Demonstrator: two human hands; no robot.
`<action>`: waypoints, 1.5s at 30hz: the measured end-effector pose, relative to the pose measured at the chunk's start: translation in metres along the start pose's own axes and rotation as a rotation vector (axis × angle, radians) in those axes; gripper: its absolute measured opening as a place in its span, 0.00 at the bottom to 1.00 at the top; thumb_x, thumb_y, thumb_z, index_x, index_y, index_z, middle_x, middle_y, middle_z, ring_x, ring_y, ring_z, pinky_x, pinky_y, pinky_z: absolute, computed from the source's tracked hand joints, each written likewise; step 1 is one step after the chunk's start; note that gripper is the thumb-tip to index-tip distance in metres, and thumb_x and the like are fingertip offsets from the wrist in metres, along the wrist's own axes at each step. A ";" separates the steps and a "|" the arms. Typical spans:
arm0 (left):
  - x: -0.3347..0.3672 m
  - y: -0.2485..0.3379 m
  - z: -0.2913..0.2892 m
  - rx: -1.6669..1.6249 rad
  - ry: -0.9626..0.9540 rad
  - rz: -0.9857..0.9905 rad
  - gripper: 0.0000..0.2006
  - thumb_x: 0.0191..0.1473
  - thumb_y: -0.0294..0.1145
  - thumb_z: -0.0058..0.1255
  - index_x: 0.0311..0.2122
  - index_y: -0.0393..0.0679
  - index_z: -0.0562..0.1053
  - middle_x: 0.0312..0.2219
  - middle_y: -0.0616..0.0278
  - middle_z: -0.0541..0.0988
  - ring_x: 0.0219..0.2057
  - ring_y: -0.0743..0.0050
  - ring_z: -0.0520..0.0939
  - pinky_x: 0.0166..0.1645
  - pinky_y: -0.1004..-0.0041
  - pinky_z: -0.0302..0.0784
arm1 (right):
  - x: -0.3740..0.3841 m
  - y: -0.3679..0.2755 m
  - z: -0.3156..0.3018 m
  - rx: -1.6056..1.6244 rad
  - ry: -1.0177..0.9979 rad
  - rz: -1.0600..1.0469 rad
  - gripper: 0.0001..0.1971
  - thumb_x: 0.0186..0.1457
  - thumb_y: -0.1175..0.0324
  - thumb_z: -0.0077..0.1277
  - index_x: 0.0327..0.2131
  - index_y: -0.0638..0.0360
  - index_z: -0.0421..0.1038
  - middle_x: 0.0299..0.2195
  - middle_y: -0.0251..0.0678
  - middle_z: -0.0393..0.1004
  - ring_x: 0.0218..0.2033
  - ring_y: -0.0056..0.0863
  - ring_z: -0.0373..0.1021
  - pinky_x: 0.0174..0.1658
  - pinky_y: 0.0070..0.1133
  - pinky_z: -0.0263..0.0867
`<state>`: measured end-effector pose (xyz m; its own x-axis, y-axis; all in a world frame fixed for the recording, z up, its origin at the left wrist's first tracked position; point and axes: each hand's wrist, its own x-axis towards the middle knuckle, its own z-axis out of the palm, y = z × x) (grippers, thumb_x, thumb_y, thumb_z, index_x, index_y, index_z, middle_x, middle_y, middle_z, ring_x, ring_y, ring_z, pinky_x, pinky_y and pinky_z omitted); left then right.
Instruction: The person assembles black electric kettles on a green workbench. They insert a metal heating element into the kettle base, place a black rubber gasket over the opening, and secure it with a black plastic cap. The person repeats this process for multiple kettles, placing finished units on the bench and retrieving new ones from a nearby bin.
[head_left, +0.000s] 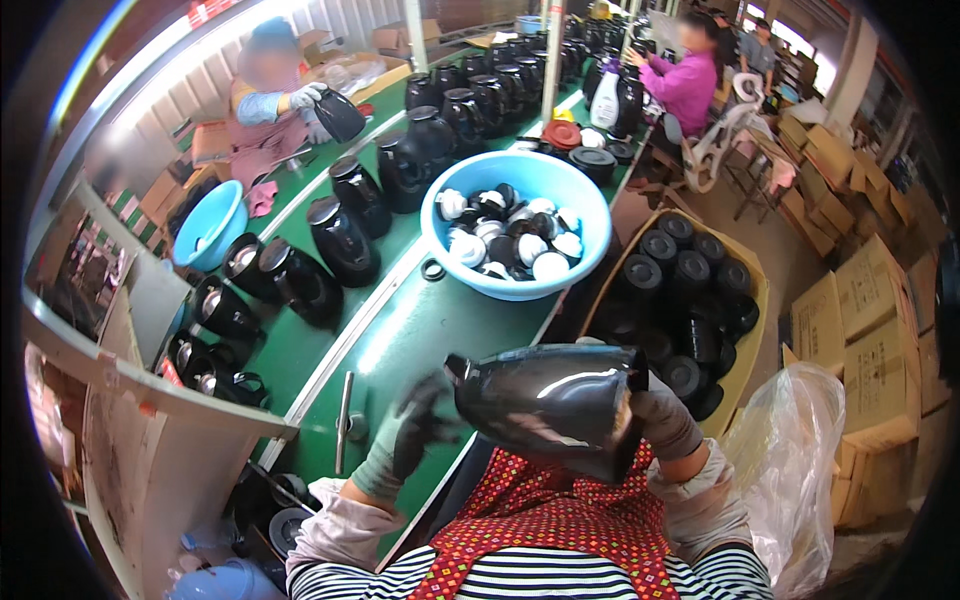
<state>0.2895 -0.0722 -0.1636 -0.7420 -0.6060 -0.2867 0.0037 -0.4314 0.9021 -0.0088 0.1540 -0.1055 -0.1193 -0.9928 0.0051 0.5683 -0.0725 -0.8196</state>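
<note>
A glossy black jug body (545, 395) lies on its side in front of my chest, its narrow spouted end pointing left. My right hand (665, 415), in a dark glove, grips it at the wide end on the right. My left hand (415, 425), in a grey-black glove, is just left of the spout. Motion smears its fingers, so their pose cannot be made out. Left of that hand, a metal rod (345, 420) lies on the green bench (400, 320). Beyond the jug body stands a light-blue basin (515, 292) heaped with black and white lids (510, 235).
A cardboard box (755, 355) of black round parts (690, 270) stands at my right, beside clear plastic sheeting (790, 450) and stacked cartons (870, 350). Upright black jugs (345, 240) line the bench's left side. Two co-workers handle jugs farther off, one in a purple top (685, 85).
</note>
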 end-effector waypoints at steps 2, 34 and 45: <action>0.010 -0.043 -0.001 0.069 -0.405 -0.118 0.23 0.70 0.41 0.52 0.65 0.41 0.71 0.55 0.51 0.79 0.45 0.60 0.85 0.44 0.62 0.85 | -0.008 -0.026 0.018 -0.018 -0.028 0.076 0.49 0.50 0.60 0.71 0.71 0.69 0.59 0.66 0.42 0.70 0.65 0.32 0.67 0.71 0.29 0.58; 0.069 -0.004 0.032 0.083 -0.235 0.002 0.28 0.76 0.43 0.39 0.71 0.36 0.59 0.67 0.50 0.70 0.66 0.56 0.74 0.72 0.57 0.69 | 0.103 0.089 -0.313 -1.613 0.906 0.647 0.50 0.52 0.30 0.60 0.74 0.36 0.56 0.64 0.56 0.60 0.67 0.58 0.54 0.67 0.46 0.55; 0.046 0.006 0.061 -0.079 -0.370 -0.047 0.23 0.73 0.39 0.44 0.65 0.35 0.66 0.60 0.49 0.76 0.58 0.55 0.80 0.64 0.56 0.77 | 0.024 0.006 -0.018 -1.068 0.242 -0.322 0.57 0.50 0.29 0.64 0.73 0.57 0.58 0.67 0.49 0.60 0.67 0.48 0.58 0.70 0.42 0.53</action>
<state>0.2144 -0.0619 -0.1518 -0.9345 -0.3080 -0.1784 0.0047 -0.5120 0.8590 -0.0233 0.1310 -0.1204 -0.3540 -0.8900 0.2874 -0.4860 -0.0875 -0.8695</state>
